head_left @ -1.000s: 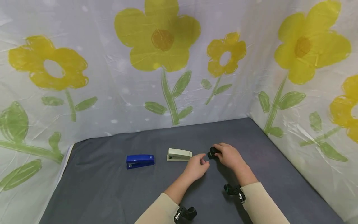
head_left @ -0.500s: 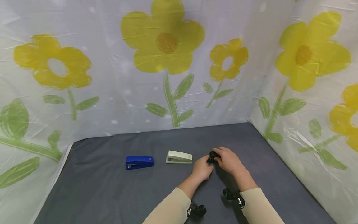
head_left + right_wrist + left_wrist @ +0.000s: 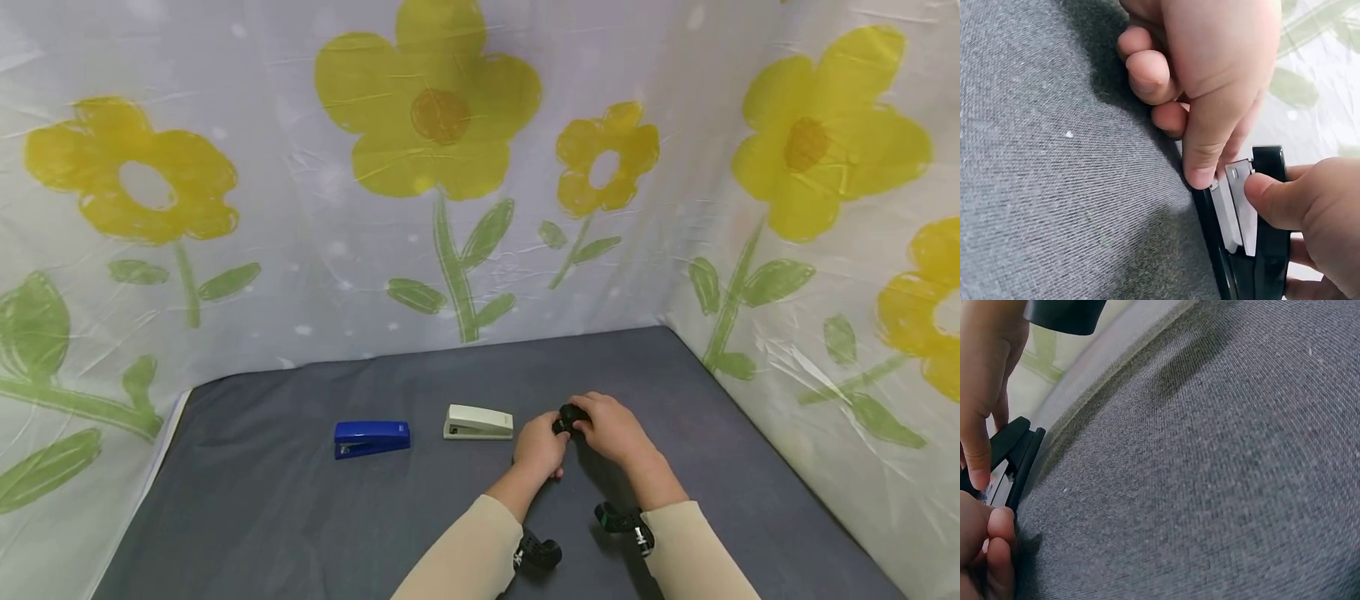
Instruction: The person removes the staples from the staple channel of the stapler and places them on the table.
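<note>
Both hands hold a black stapler (image 3: 570,415) at the right of the table, its top arm apart from the base. In the right wrist view its metal magazine (image 3: 1235,209) shows between the two parts. My left hand (image 3: 538,447) pinches the end of the base, thumb on it. From the other side, my right hand (image 3: 611,427) grips the top arm, with its thumb at the magazine. The left wrist view catches the stapler (image 3: 1019,456) only at its left edge. Left of the hands stand a cream-white stapler (image 3: 478,422) and a blue stapler (image 3: 372,438).
A dark grey cloth (image 3: 247,492) covers the table. Behind and to the right hangs a white curtain (image 3: 315,250) with yellow flowers. Black wrist cameras (image 3: 542,550) stick out below both forearms.
My left hand has moved right, away from beside the white stapler, and taken hold of the black stapler's near end. The right hand keeps its grip in about the same place.
</note>
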`<state>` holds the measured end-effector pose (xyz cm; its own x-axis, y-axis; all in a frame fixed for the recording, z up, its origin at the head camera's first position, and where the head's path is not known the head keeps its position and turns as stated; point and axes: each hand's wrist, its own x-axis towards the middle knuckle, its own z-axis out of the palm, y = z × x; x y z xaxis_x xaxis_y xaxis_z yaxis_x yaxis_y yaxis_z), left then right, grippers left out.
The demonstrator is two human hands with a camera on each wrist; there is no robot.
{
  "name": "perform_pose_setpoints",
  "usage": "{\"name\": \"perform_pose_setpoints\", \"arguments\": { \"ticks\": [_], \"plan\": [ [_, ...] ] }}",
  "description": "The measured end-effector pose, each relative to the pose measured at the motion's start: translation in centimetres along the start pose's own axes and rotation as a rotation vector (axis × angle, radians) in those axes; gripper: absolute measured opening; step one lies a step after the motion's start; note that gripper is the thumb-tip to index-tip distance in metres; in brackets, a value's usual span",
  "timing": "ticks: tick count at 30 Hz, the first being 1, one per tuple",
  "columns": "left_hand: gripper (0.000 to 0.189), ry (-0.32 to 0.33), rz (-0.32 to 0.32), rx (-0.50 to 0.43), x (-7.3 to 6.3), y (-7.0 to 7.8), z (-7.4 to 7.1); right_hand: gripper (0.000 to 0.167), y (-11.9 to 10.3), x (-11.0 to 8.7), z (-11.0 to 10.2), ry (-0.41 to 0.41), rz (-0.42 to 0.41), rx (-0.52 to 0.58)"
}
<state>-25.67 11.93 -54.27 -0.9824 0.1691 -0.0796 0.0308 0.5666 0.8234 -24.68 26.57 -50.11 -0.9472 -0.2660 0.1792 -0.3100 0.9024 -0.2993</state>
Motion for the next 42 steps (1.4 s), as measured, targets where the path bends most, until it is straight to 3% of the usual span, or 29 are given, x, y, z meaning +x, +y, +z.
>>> {"name": "perform_pose_setpoints", "arguments": {
  "ticks": [8, 23, 34, 42],
  "plan": [
    [0.038, 0.012, 0.012, -0.023, 0.2, -0.3, 0.1, 0.031, -0.2, 0.4, -0.2, -0.024, 0.034, -0.02],
    [0.038, 0.027, -0.005, -0.017, 0.0, 0.1, 0.1, 0.032, -0.1, 0.5, -0.2, -0.016, 0.008, -0.052],
    [0.04, -0.004, 0.005, -0.081, 0.3, -0.2, -0.1, 0.033, 0.2, 1.1, -0.7, -0.064, 0.042, 0.005],
    [0.038, -0.007, 0.006, -0.151, 0.6, -0.5, 0.0, 0.038, 1.0, 1.2, -1.5, -0.057, 0.057, 0.117]
  ]
}}
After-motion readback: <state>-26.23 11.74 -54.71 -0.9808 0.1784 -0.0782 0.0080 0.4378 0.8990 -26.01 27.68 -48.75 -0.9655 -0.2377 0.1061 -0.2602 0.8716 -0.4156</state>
